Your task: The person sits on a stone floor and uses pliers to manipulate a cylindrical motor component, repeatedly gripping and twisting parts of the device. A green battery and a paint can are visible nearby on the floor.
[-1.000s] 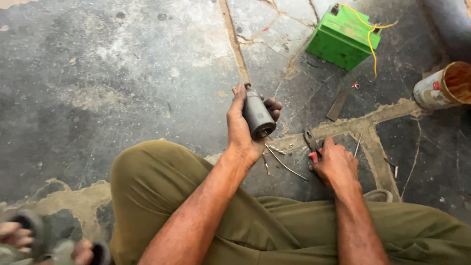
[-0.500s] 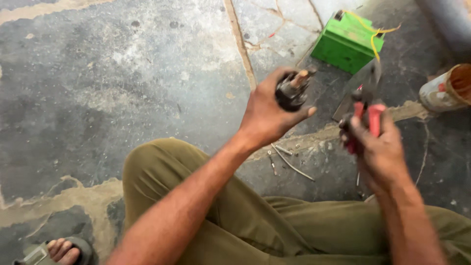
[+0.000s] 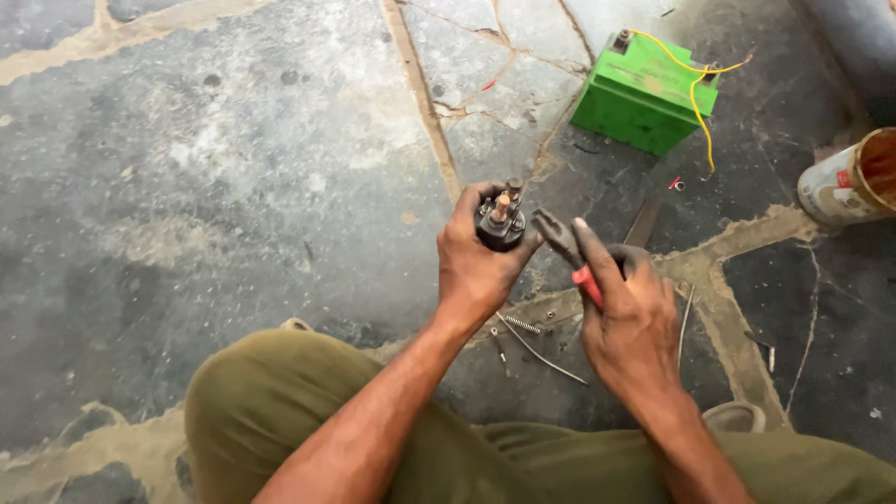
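Observation:
My left hand [image 3: 478,266] grips a small dark cylindrical part [image 3: 501,224] with a copper stud and a bolt sticking up from its end. My right hand [image 3: 632,317] holds red-handled pliers [image 3: 567,247], whose dark jaws point toward the part and sit just right of it. Both hands hover above my knees over a cracked stone floor. The handles of the pliers are mostly hidden in my palm.
A green battery [image 3: 644,91] with a yellow wire [image 3: 698,98] lies at the upper right. An open tin can [image 3: 849,182] lies at the right edge. A small spring [image 3: 523,324], thin wire pieces [image 3: 546,355] and a flat metal strip [image 3: 644,219] lie on the floor under my hands.
My right hand picked the pliers up off the floor and brought them beside the part. My left hand turned the part so its studded end faces up.

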